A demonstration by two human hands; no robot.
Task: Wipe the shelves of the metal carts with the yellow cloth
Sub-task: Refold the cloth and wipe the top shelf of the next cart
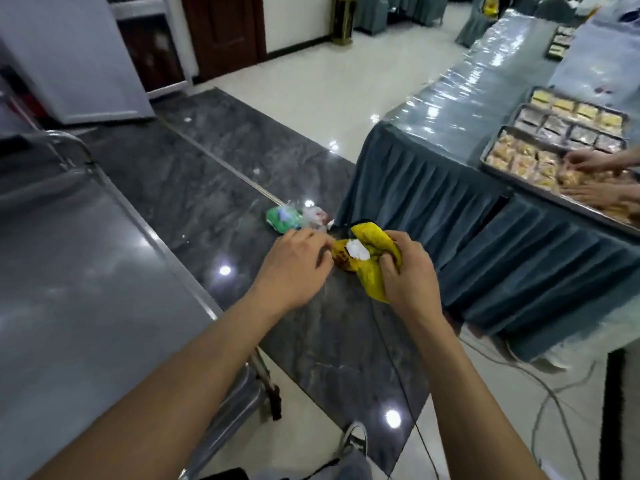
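Your right hand (407, 271) is gripping the yellow cloth (372, 261), fingers curled round its bunched folds, in the air over the dark marble floor strip (214, 168) beside the metal cart (86, 254). Your left hand (294, 265) is pinching the cloth's other end (a white label (356, 251) is showing between your hands). The cart's top shelf is lying to your left, its right rim near your left forearm. Crumpled green and clear plastic bags (294, 218) are lying on the floor beyond your hands, near the corner of the skirted table (450, 188).
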